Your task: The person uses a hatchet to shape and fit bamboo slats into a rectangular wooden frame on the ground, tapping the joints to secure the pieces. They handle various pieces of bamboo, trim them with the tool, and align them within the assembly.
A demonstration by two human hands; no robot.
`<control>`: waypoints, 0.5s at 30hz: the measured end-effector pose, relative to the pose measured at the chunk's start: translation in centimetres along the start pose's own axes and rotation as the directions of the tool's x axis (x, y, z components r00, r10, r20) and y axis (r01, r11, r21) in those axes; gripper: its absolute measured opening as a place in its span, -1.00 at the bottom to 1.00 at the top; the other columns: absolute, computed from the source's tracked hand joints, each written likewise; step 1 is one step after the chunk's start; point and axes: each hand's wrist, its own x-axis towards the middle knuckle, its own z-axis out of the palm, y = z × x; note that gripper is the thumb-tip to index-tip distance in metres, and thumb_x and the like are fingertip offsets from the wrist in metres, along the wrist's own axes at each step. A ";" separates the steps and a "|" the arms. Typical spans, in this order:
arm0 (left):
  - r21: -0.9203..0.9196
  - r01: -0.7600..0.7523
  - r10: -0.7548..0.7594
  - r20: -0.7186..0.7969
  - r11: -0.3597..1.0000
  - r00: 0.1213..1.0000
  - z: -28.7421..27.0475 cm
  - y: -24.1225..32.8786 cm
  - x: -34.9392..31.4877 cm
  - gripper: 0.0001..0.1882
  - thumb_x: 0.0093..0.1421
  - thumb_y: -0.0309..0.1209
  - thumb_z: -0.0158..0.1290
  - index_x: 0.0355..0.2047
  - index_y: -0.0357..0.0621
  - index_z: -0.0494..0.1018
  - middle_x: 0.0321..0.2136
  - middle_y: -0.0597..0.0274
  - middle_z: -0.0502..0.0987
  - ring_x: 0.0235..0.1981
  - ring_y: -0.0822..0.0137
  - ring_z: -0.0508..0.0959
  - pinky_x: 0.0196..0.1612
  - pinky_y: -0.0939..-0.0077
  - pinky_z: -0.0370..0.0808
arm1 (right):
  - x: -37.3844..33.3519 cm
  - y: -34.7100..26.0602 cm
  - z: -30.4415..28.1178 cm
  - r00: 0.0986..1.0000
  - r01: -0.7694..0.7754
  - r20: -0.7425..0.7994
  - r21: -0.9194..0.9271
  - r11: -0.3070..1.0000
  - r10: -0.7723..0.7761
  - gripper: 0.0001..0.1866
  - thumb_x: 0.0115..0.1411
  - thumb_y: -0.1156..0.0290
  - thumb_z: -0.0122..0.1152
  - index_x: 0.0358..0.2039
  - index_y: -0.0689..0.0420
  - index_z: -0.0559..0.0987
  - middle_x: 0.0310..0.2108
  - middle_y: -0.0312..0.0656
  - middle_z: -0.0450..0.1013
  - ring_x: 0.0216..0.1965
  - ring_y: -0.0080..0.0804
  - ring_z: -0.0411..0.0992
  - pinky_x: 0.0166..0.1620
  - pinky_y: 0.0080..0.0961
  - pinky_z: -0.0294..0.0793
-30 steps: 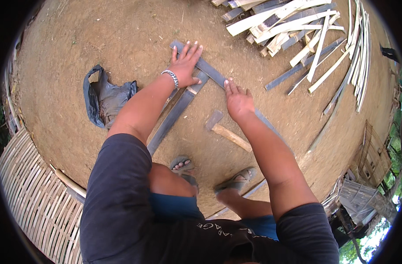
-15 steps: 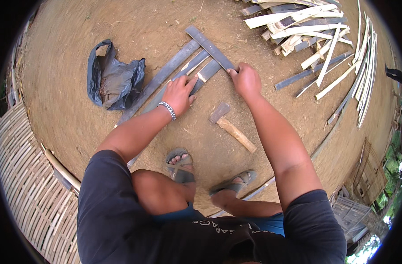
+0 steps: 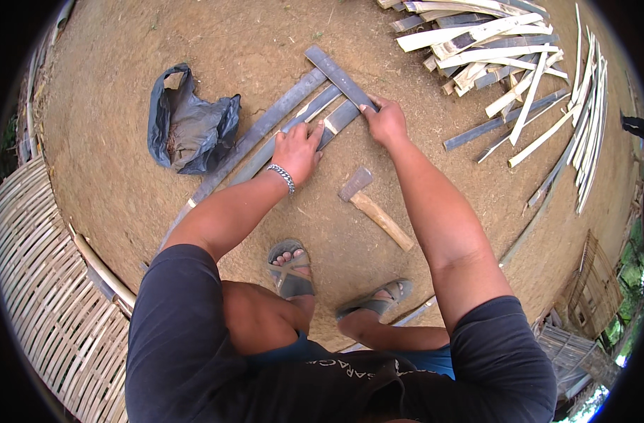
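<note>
Several long dark bamboo strips (image 3: 280,109) lie side by side on the ground, running from the upper middle toward the lower left. Across their far ends rests a shorter dark bamboo strip (image 3: 339,76). Its near right end is in my right hand (image 3: 387,121), thumb on top and the other fingers curled partly out of sight. My left hand (image 3: 297,151), wearing a chain bracelet (image 3: 282,178), grips the long strips lower down, its fingers pressed over them. Between my arms an axe (image 3: 375,208) with a wooden handle lies on the ground, untouched.
A crumpled black plastic bag (image 3: 195,127) sits left of the strips. Split bamboo (image 3: 488,53) is heaped at the upper right, with thin pale slats (image 3: 586,134) beside it. A woven slatted bamboo panel (image 3: 47,282) stands at lower left. My sandalled feet (image 3: 294,271) are below the axe.
My right hand has shifted slightly left, farther over the end of the crosswise strip. My left hand stays on the long strips. The whole view has moved slightly.
</note>
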 end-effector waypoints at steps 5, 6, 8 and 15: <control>0.001 -0.012 0.012 -0.014 1.000 1.000 -0.2 0.0 0.1 -0.27 0.21 -0.20 0.23 0.36 -0.02 0.29 -0.03 0.16 0.42 0.10 0.20 0.42 0.10 0.10 0.28 | -0.7 -0.2 0.5 0.995 0.014 -0.101 -0.082 0.997 -0.023 -0.53 0.22 0.10 0.36 0.11 -0.03 0.66 0.01 0.07 0.49 0.12 0.02 0.44 0.23 -0.23 0.39; 0.000 -0.019 0.019 -0.022 1.000 1.000 -0.2 -0.1 0.0 -0.27 0.20 -0.20 0.23 0.36 -0.02 0.29 -0.03 0.16 0.42 0.10 0.20 0.42 0.10 0.11 0.28 | -0.8 -0.2 0.5 0.994 0.013 -0.110 -0.072 0.997 -0.021 -0.53 0.22 0.10 0.36 0.12 -0.04 0.65 0.01 0.08 0.49 0.12 0.02 0.44 0.23 -0.22 0.39; -0.012 -0.044 0.044 -0.017 0.999 0.999 -0.2 -0.5 -0.1 -0.27 0.20 -0.19 0.24 0.36 -0.02 0.29 -0.03 0.16 0.42 0.10 0.20 0.42 0.09 0.11 0.28 | -0.9 -0.1 0.5 0.993 0.022 -0.116 -0.067 0.997 -0.029 -0.52 0.22 0.09 0.37 0.12 -0.04 0.65 0.02 0.07 0.48 0.12 0.02 0.44 0.23 -0.22 0.39; -0.055 -0.064 0.065 0.023 0.996 0.998 -0.8 -1.2 -0.4 -0.24 0.20 -0.16 0.24 0.37 -0.03 0.27 0.03 0.13 0.42 0.13 0.17 0.41 0.15 0.10 0.28 | -1.0 -0.5 0.7 0.992 -0.043 -0.123 -0.083 0.996 0.033 -0.53 0.20 0.05 0.38 0.11 -0.14 0.66 0.03 0.01 0.50 0.13 0.00 0.45 0.24 -0.20 0.39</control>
